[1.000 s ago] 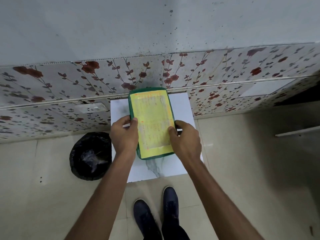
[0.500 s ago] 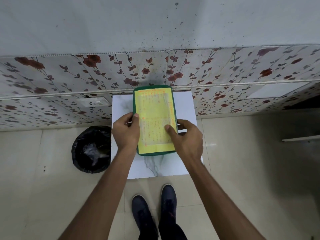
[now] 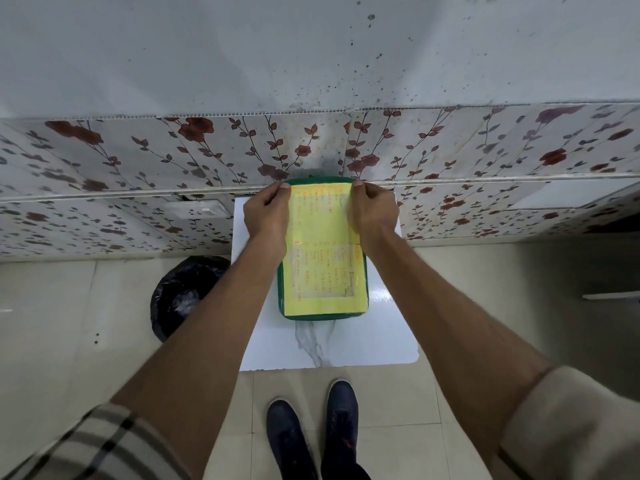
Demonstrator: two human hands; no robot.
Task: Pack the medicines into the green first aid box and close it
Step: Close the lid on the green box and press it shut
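Note:
The green first aid box (image 3: 323, 317) lies closed and flat on a small white marble-patterned table (image 3: 329, 348). A yellow label with orange print (image 3: 322, 268) covers its lid. My left hand (image 3: 266, 213) grips the box's far left corner, fingers curled over the edge. My right hand (image 3: 372, 213) grips the far right corner the same way. No medicines are visible; whatever is inside the box is hidden.
A black bin with a bag liner (image 3: 183, 296) stands on the floor left of the table. A floral-tiled wall (image 3: 173, 161) rises right behind the table, with a socket plate (image 3: 197, 211). My dark shoes (image 3: 311, 427) stand at the table's near edge.
Both hands have slid from the box's middle sides up to its far corners. The box has stayed flat on the table.

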